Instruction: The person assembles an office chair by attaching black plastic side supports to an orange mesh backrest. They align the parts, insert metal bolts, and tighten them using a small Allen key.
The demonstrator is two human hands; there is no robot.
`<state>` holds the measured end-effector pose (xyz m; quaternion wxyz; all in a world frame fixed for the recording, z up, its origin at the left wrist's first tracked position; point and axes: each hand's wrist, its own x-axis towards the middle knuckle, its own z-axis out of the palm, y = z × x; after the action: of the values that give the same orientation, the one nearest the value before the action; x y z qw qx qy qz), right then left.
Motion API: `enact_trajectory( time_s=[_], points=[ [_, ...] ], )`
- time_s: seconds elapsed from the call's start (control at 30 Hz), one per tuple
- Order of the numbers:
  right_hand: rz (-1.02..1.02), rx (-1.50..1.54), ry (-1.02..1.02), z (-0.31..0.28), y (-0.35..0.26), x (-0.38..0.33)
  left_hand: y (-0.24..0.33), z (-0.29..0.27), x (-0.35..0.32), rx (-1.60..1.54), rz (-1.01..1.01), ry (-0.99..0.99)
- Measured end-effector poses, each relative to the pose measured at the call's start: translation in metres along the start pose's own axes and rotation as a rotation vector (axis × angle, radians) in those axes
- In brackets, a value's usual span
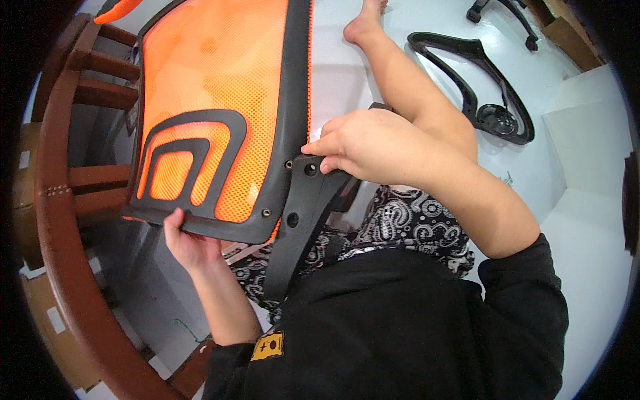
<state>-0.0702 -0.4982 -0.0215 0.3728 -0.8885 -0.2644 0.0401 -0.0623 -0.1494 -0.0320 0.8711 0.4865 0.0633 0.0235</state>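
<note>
While one yellow shirt patch (268,346) bearing dark marks sits below the orange mesh backrest (223,73), the left hand (193,248), thumb uppermost, has its grip clamped on that backrest's lower edge. Right of the backrest, the palm-down right hand (373,147) has its grip closed on one black bracket (293,243) with two holes (293,220). Well right of the backrest, one looped black frame (498,121) and two casters (531,43) rest on the floor (427,17).

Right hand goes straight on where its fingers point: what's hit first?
The right hand would most likely meet the black side frame of the orange mesh chair backrest, just left of its fingers. Depth is unclear; they may already touch it.
</note>
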Motion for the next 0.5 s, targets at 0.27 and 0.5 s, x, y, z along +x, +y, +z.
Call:
enact_trajectory(
  time_s=[0.27, 0.5],
  points=[
    [0.669, 0.916, 0.821, 0.1, -0.015, -0.058, -0.005, -0.011, -0.082, -0.076, -0.017, 0.159],
    [0.35, 1.202, 0.163, 0.125, -0.051, -0.072, -0.027, -0.032, -0.1, -0.237, -0.099, 0.153]
  ],
)
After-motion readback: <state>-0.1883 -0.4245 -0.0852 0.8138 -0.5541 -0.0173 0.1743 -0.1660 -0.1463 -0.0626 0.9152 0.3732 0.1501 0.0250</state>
